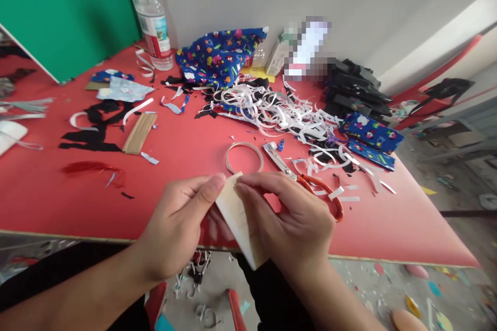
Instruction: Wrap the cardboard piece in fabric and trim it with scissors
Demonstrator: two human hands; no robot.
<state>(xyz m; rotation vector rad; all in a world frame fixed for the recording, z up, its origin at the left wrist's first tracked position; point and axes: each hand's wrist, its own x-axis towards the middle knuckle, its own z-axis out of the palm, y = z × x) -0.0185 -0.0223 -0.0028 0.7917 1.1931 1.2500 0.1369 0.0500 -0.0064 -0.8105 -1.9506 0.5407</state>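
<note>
Both hands hold a flat, cream-coloured piece [236, 212] that looks folded, near the table's front edge; I cannot tell whether it is paper or cloth. My left hand [180, 217] pinches its upper left edge with the thumb on top. With thumb and index finger, my right hand [291, 217] grips its upper right edge. Just beyond my fingers lies a thin tan ring [228, 158]. Scissors [277, 159] with orange handles rest partly behind my right hand.
White strip scraps [279, 114] are heaped mid-table. Behind them sit blue patterned fabric [217, 57] and a plastic bottle [153, 26]. Black pieces [355, 88] are stacked right, beside a folded patterned piece [373, 132]. A brown strip [140, 134] lies left, before a green board [73, 20].
</note>
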